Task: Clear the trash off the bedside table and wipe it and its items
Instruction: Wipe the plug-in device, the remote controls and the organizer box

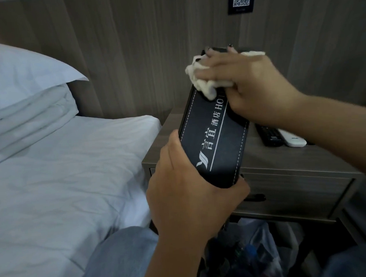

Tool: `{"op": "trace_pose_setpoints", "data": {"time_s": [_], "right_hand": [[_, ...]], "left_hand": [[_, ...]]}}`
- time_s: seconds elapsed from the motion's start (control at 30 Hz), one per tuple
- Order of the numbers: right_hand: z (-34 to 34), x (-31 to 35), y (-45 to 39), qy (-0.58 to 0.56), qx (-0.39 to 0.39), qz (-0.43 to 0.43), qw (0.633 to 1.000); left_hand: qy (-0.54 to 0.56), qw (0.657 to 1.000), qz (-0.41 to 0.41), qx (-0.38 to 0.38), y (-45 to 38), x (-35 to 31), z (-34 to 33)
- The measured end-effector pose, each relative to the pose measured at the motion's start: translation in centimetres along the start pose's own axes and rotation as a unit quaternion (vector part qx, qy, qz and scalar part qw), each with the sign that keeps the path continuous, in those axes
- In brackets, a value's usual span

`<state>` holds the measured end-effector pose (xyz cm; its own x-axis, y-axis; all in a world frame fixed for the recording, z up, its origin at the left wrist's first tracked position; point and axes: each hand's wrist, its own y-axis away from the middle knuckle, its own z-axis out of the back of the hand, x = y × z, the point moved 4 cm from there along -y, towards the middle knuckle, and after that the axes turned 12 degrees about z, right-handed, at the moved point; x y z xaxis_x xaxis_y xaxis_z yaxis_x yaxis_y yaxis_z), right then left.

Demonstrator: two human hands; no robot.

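A dark leather box (216, 140) with white stitching and hotel lettering is tilted up above the grey bedside table (289, 160). My left hand (187, 197) grips its near end from below, thumb on the left edge. At the box's far end my right hand (249, 86) holds a crumpled white cloth (202, 76) against it, fingers over the top edge. Part of the lettering is hidden under the cloth and hand.
A black remote (269, 136) and a white remote (292, 140) lie on the table's right side. A plastic bag with trash (253, 247) sits on the floor below the drawer. The bed with white sheet (63, 176) and pillows (22, 87) is on the left.
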<state>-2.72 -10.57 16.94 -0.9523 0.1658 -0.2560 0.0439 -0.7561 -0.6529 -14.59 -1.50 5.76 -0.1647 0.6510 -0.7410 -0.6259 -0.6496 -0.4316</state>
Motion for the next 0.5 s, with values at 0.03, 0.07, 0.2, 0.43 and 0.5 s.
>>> {"op": "trace_pose_setpoints", "data": {"time_s": [0.03, 0.07, 0.2, 0.43, 0.5], "right_hand": [[-0.9, 0.9, 0.3, 0.000, -0.009, 0.010, 1.000], [-1.8, 2.2, 0.7, 0.000, -0.010, 0.034, 0.999], [-3.1, 4.7, 1.8, -0.038, 0.022, 0.153, 0.987], [0.9, -1.6, -1.1, 0.025, -0.017, -0.025, 0.999], [1.4, -2.6, -1.5, 0.052, -0.068, -0.075, 0.993]], "left_hand": [[0.000, 1.000, 0.002, 0.002, -0.1, 0.0, -0.1], [0.000, 1.000, 0.002, 0.002, -0.1, 0.0, -0.1], [-0.002, 1.000, -0.003, -0.003, 0.2, 0.2, -0.3], [-0.004, 1.000, 0.005, 0.002, 0.1, 0.0, 0.0], [-0.003, 1.000, 0.008, 0.004, 0.5, 0.2, 0.1]]}}
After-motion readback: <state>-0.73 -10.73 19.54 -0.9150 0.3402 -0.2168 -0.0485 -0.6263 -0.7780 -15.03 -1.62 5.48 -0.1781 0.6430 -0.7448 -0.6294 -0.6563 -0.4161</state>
